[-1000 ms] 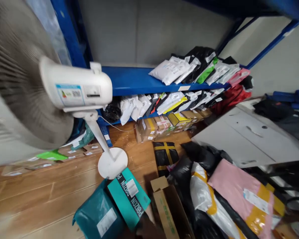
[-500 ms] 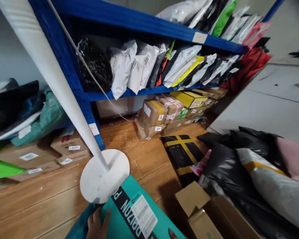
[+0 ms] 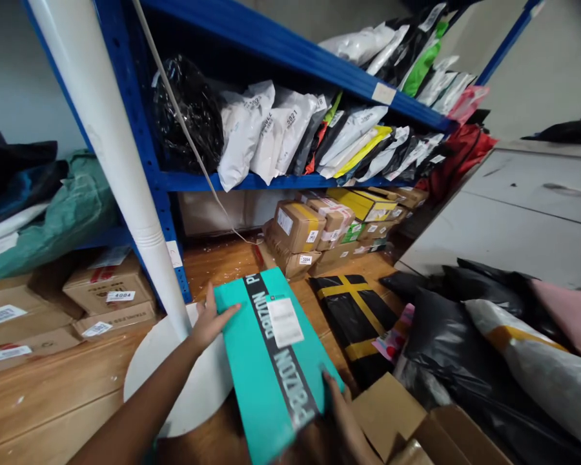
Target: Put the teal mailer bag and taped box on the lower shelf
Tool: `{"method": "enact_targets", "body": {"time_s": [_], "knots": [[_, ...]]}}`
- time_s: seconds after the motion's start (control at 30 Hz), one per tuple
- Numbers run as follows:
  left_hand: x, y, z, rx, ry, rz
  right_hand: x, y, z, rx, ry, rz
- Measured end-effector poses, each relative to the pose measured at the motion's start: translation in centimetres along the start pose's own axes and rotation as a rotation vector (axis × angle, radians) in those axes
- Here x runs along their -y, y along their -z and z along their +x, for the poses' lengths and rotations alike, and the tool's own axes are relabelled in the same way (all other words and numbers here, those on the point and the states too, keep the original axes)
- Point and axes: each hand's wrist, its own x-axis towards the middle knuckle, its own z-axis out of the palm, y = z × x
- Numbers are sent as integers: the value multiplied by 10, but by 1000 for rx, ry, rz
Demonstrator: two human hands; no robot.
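Between my two hands is a teal box with a black printed band and a white label, held above the floor and tilted. My left hand grips its far left edge, thumb lying on the top face. On the near right edge, my right hand holds the box from the side; its fingers are partly blurred. Behind the box, a white round pole base stands on the floor, partly covered by my left forearm. Stacked brown cartons sit just beyond the box's far end, under the blue shelf.
White, black and coloured mailing bags fill the shelf. A white pole rises at left, beside labelled cartons. To the right are a black taped parcel, an open carton and a heap of black bags.
The teal box has moved forward and away from me, toward the shelf, carried in both hands. Both hands now show more, and the view has shifted slightly.
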Motion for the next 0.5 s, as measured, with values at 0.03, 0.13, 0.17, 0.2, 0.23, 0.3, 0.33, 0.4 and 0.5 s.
{"method": "enact_targets", "body": {"time_s": [0.03,0.13,0.17,0.2,0.23,0.3,0.33,0.4,0.5], "knots": [[6,-8,3,47,30,-21,15,-19,11,44,-54,21],[34,-44,-18,189,12,-21,49,-72,41,96,-73,-47],[43,-57,-29,186,-42,24,56,-87,50,104,-52,-53],[50,-69,-38,145,-84,101,62,-99,59,111,-22,-46],[54,-79,-44,96,-111,170,68,-110,68,121,16,-32],[55,-90,-44,2,-125,301,81,-127,86,133,86,3],[52,-91,-37,-17,-113,340,88,-134,95,139,103,20],[43,-87,-12,-1,-100,385,104,-147,113,156,103,53],[29,-72,40,46,-95,379,126,-165,136,197,86,109]]}}
